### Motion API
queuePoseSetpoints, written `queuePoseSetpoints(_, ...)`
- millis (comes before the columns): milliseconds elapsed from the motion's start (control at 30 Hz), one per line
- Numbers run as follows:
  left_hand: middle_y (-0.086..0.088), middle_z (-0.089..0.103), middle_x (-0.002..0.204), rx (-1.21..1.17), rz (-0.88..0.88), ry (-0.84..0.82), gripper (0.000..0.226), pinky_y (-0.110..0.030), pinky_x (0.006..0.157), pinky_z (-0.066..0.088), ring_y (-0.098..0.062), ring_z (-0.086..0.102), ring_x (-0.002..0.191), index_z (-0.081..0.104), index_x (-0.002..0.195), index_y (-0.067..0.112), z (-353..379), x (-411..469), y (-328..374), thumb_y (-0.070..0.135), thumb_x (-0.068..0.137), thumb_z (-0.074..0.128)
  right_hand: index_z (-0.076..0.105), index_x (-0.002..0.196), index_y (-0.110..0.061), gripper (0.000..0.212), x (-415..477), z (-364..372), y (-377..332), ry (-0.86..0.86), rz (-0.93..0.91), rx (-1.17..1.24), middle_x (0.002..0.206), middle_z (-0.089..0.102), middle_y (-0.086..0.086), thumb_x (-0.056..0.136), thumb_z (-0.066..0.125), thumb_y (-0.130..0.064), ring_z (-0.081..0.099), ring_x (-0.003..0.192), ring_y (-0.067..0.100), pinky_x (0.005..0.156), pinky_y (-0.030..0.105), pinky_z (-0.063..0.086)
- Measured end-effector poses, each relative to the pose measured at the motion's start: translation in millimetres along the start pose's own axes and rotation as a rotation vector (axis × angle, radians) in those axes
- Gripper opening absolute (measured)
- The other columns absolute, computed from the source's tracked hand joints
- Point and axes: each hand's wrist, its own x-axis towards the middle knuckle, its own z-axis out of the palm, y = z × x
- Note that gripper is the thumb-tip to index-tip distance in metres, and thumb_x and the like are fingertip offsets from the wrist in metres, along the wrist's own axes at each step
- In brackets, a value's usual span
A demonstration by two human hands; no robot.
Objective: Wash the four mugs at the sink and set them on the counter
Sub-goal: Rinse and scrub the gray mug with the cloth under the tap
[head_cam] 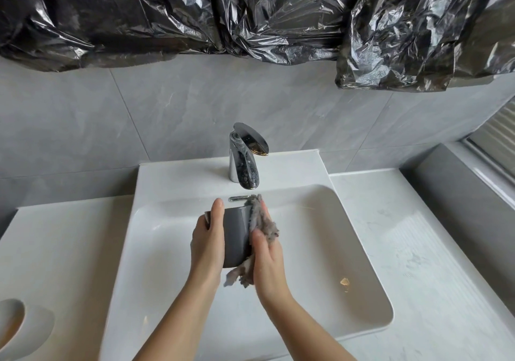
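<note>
Black plastic sheeting (250,12): crinkly, hangs across the whole top, over the grey tiled wall (167,104)
Counter (412,249): pale marble-look slab on both sides of the sink, the right stretch has a ribbed patch
Sink (320,243): white rectangular basin set into the counter. All I can make out in it is a small yellowish speck (344,282) on the floor at the right; can't tell if there's any water standing
White container (28,330): bottom left corner on the counter, cut off by the frame edge, brownish inside – can't tell what it actually is
Faucet (245,163): chrome, on the back ledge, spout pointing down toward the basin, with the overflow slot (237,199) just below it
Mug (235,238): dark grey, glossy, held up over the middle of the basin just in front of the spout. It's tipped so the mouth faces away toward the faucet, so the inside is hidden
Left hand (207,246): wrapped round the mug's left side, thumb lying along the wall up to the rim
Right hand (267,260): clutching the cloth and pressing it against the mug's right side
Cloth (263,221): fluffy grey rag – bunched between right hand and mug, ends sticking out above the fingers and below the palm
</note>
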Motion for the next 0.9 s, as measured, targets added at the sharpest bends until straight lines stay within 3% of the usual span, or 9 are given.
queuePoseSetpoints(33, -0.004, 0.068, 0.099, -0.032, 0.001, -0.020, 0.076, -0.047, 0.091, 0.050, -0.025, 0.064, 0.096, 0.062, 0.092, 0.020, 0.2, -1.3, -0.1, 0.084, 0.060, 0.037, 0.056, 0.077, -0.007, 0.039, -0.6, -4.0, -3.4, -0.022, 0.022, 0.027, 0.052, 0.059, 0.021, 0.094, 0.038, -0.037, 0.057, 0.045, 0.033, 0.044, 0.020, 0.037)
queuePoseSetpoints(100, -0.001, 0.068, 0.106, -0.086, -0.015, -0.058, 0.076, -0.044, 0.095, 0.048, -0.021, 0.062, 0.102, 0.063, 0.098, 0.024, 0.8, -2.6, 0.7, 0.084, 0.059, 0.037, 0.047, 0.064, -0.001, 0.049, -2.6, -8.0, -9.0, -0.041, 0.026, 0.067, 0.045, 0.056, 0.027, 0.103, 0.033, -0.027, 0.043, 0.034, 0.026, 0.038, 0.022, 0.034)
queuePoseSetpoints(233, 0.007, 0.062, 0.104, -0.045, 0.047, -0.055, 0.047, -0.039, 0.092, 0.045, -0.010, 0.059, 0.096, 0.054, 0.093, 0.032, 1.3, 1.5, 0.5, 0.073, 0.087, 0.033, 0.047, 0.074, 0.003, 0.045, -6.5, -7.7, -10.0, -0.007, 0.012, 0.030, 0.050, 0.056, 0.032, 0.099, 0.038, -0.033, 0.044, 0.034, 0.025, 0.036, 0.023, 0.033)
queuePoseSetpoints(333, 0.001, 0.066, 0.107, 0.049, 0.062, -0.017, 0.060, -0.044, 0.098, 0.046, -0.023, 0.060, 0.102, 0.060, 0.101, 0.027, 4.1, 1.8, -0.4, 0.077, 0.083, 0.031, 0.046, 0.096, -0.005, 0.031, -4.0, -7.3, -10.1, 0.015, 0.018, -0.017, 0.052, 0.059, 0.034, 0.099, 0.035, -0.034, 0.051, 0.032, 0.020, 0.037, 0.024, 0.033)
queuePoseSetpoints(400, 0.000, 0.065, 0.104, 0.032, 0.058, -0.015, 0.055, -0.043, 0.093, 0.048, -0.023, 0.060, 0.100, 0.056, 0.102, 0.026, 5.6, -1.3, -2.5, 0.074, 0.085, 0.037, 0.046, 0.108, -0.007, 0.036, 1.8, -7.2, -11.7, 0.023, 0.008, -0.037, 0.054, 0.055, 0.041, 0.092, 0.035, -0.036, 0.054, 0.033, 0.024, 0.037, 0.025, 0.034)
queuePoseSetpoints(567, 0.002, 0.064, 0.090, 0.018, 0.062, 0.034, 0.056, -0.040, 0.084, 0.049, -0.022, 0.060, 0.091, 0.055, 0.087, 0.022, 3.9, 3.2, -0.6, 0.076, 0.073, 0.052, 0.049, 0.088, 0.008, 0.041, -10.7, -8.9, -1.3, -0.016, 0.117, -0.056, 0.065, 0.057, 0.046, 0.102, 0.035, -0.029, 0.058, 0.037, 0.022, 0.040, 0.025, 0.032)
queuePoseSetpoints(733, 0.000, 0.063, 0.096, -0.031, 0.038, 0.017, 0.065, -0.042, 0.085, 0.050, -0.021, 0.060, 0.093, 0.055, 0.092, 0.022, 2.4, -0.2, -2.5, 0.080, 0.063, 0.044, 0.050, 0.074, 0.002, 0.042, -2.0, -10.2, -3.7, 0.012, 0.112, -0.096, 0.055, 0.062, 0.026, 0.103, 0.033, -0.023, 0.060, 0.041, 0.027, 0.039, 0.028, 0.039)
queuePoseSetpoints(833, -0.001, 0.062, 0.093, -0.014, 0.038, 0.013, 0.070, -0.042, 0.085, 0.049, -0.022, 0.059, 0.093, 0.054, 0.090, 0.019, -0.9, 0.9, -3.4, 0.081, 0.060, 0.044, 0.044, 0.061, -0.004, 0.045, 14.2, -13.3, -13.8, -0.018, 0.113, -0.209, 0.064, 0.062, 0.037, 0.097, 0.034, -0.029, 0.051, 0.037, 0.023, 0.041, 0.032, 0.042)
queuePoseSetpoints(900, 0.000, 0.062, 0.090, 0.011, 0.040, -0.008, 0.068, -0.040, 0.082, 0.048, -0.023, 0.059, 0.093, 0.054, 0.088, 0.020, -3.5, 0.4, -5.3, 0.081, 0.060, 0.044, 0.041, 0.059, -0.011, 0.039, 20.9, -15.3, -16.4, -0.013, 0.108, -0.265, 0.061, 0.061, 0.029, 0.088, 0.038, -0.037, 0.048, 0.046, 0.023, 0.051, 0.038, 0.046)
